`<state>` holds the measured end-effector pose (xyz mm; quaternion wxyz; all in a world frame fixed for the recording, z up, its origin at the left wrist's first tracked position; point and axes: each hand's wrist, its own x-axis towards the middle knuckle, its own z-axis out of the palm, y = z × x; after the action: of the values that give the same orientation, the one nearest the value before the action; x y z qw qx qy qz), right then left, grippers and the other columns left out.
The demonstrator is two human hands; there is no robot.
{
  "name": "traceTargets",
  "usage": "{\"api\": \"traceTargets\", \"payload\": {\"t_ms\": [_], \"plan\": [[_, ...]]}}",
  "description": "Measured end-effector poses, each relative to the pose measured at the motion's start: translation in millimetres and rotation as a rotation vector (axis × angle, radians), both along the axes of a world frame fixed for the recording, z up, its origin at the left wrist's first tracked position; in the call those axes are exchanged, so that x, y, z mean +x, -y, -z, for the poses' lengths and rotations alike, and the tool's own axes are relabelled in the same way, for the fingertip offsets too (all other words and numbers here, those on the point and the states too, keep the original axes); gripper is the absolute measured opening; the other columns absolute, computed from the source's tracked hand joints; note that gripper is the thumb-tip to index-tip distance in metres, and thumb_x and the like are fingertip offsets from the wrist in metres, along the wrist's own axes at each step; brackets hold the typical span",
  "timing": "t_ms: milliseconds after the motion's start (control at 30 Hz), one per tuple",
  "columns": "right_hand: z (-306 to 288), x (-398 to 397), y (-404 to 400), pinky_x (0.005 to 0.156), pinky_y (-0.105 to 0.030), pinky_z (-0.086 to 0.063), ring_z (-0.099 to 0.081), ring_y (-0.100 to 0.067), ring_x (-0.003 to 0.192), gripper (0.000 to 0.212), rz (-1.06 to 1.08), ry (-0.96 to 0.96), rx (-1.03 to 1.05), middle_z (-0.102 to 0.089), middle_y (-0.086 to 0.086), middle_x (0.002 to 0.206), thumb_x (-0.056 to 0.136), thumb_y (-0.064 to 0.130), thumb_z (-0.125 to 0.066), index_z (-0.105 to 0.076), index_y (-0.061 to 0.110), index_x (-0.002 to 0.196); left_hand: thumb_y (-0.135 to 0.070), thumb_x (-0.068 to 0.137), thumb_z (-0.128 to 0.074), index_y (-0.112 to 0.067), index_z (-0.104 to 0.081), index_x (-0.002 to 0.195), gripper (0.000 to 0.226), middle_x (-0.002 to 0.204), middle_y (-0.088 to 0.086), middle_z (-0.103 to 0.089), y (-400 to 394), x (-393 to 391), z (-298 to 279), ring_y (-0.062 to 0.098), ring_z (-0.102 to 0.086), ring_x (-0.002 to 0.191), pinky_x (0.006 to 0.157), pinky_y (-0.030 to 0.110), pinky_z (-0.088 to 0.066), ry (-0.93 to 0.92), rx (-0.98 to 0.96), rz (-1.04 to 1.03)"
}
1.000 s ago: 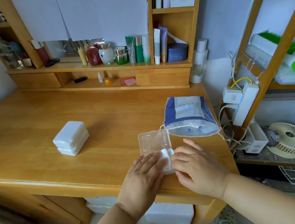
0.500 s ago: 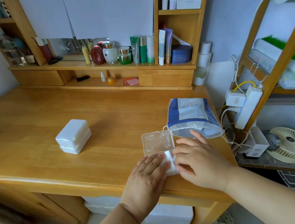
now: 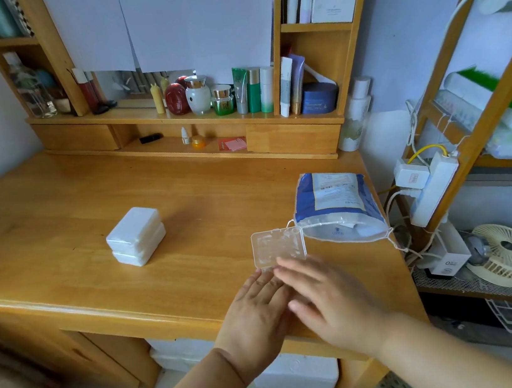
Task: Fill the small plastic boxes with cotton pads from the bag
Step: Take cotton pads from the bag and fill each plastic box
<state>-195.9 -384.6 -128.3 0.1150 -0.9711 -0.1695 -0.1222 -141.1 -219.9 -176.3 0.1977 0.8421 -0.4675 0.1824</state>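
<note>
On the desk (image 3: 55, 228), both flat hands, left (image 3: 259, 321) and right (image 3: 332, 301), cover a box, gripping nothing; its lid (image 3: 277, 246) at 12, bag (image 3: 337, 205) at 1.

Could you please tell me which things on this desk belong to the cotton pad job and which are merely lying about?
Part of the job:
- blue bag
- open clear box, lid flipped back
- two stacked filled boxes
- left hand and right hand, both flat over the box

Just lying about:
- cosmetics bottles on the shelf
- power strip
- small fan
</note>
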Motion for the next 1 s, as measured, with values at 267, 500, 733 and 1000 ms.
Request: {"api": "traceTargets", "payload": {"t_ms": [267,500,733,1000], "plan": [[24,-6,-11,0.106,-0.042,-0.039,-0.047,-0.021,0.129,0.058,0.082,-0.099,-0.074,-0.045,-0.004,0.145,0.09,0.053,-0.035,-0.049,0.023,0.138,-0.018,0.09,-0.049,-0.005,-0.057,0.114,0.029,0.126,0.006,-0.054,-45,-1,-8,0.018,-0.053,0.119,0.092,0.037,-0.047,-0.295,-0.203,-0.053],[32,-5,-11,0.102,-0.042,-0.042,-0.052,-0.021,0.125,0.052,0.079,0.002,-0.154,-0.049,0.003,0.142,0.091,0.048,-0.035,-0.055,0.023,0.132,-0.01,0.083,-0.056,-0.013,-0.065,0.112,0.03,0.126,-0.001,-0.06,-51,32,-37,0.02,-0.053,0.115,0.096,0.034,-0.042,-0.087,0.085,0.098],[34,-4,-9,0.105,-0.044,-0.04,-0.048,-0.022,0.128,0.051,0.07,0.012,-0.12,-0.047,0.004,0.143,0.094,0.045,-0.034,-0.05,0.023,0.137,-0.01,0.078,-0.057,-0.015,-0.068,0.105,0.031,0.116,-0.002,-0.067,-50,49,-45,0.02,-0.056,0.106,0.091,0.033,-0.043,-0.023,0.227,0.197],[35,-4,-9,0.106,-0.044,-0.039,-0.047,-0.024,0.129,0.052,0.067,-0.012,-0.103,-0.047,0.004,0.143,0.094,0.045,-0.034,-0.046,0.024,0.14,-0.01,0.069,-0.043,-0.022,-0.065,0.101,0.04,0.106,-0.014,-0.066,-34,55,-61,0.017,-0.055,0.092,0.088,0.026,-0.033,0.006,0.424,0.219]]}}
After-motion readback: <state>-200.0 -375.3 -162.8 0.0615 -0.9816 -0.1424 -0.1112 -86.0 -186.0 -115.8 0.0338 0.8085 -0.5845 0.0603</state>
